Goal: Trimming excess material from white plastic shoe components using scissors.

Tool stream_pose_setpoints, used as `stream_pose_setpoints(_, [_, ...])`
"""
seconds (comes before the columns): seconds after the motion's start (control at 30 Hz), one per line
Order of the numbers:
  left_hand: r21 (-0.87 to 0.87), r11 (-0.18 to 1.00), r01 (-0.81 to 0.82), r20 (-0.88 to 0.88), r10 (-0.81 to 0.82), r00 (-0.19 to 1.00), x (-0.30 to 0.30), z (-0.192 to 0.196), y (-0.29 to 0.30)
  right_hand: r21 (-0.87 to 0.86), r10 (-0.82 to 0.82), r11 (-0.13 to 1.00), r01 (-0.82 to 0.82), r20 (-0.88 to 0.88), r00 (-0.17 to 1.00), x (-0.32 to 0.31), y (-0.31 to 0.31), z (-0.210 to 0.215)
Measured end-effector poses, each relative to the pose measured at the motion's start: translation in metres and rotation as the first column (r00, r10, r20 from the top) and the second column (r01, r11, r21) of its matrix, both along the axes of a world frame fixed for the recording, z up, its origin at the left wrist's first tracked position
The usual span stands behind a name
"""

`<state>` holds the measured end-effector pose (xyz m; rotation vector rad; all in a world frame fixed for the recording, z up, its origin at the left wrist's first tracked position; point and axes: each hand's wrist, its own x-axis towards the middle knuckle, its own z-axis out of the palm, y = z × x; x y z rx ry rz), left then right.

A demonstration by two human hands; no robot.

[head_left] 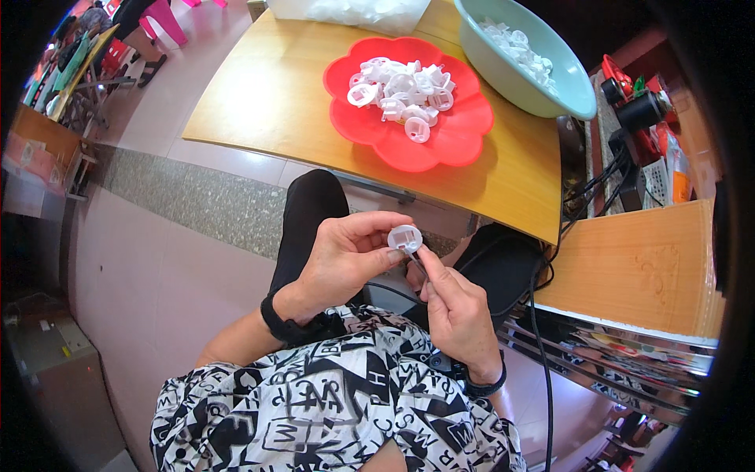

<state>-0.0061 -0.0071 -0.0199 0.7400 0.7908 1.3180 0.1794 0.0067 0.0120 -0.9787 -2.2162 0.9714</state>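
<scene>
Pinched between the thumb and fingers of my left hand (pixel 348 256) is a round white plastic piece (pixel 405 237) with a square recess in its face. My right hand (pixel 458 313) grips a thin, dark, narrow tool (pixel 417 263); its tip meets the lower edge of the piece, and its exact kind is unclear. Both hands are over my lap, in front of the table edge. Beyond them, a red flower-shaped dish (pixel 354 130) on the table holds a heap of similar white pieces (pixel 405 90).
Behind the dish, at the right, stands a pale green basin (pixel 578 98) with more white parts. A translucent container (pixel 354 12) sits at the wooden table's (pixel 236 102) far edge. To my right are a wooden cabinet top (pixel 629 267) and black cables (pixel 543 362).
</scene>
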Motion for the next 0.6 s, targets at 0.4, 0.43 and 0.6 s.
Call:
stream_pose_setpoints(0.4, [-0.019,0.991,0.135,0.02,-0.135,0.991,-0.008,0.001,0.0,-0.192,0.02,0.981,-0.032,-0.066,0.998,0.004,0.004,-0.002])
stream_pose_setpoints(0.43, [-0.02,0.991,0.133,0.019,-0.133,0.991,-0.008,0.0,0.0,-0.268,0.007,0.963,-0.032,-0.096,0.995,0.005,0.004,-0.005])
stream_pose_setpoints(0.6, [-0.027,0.997,0.074,0.106,-0.071,0.992,-0.006,-0.01,-0.005,-0.476,-0.054,0.877,-0.065,-0.233,0.971,0.003,0.005,-0.01])
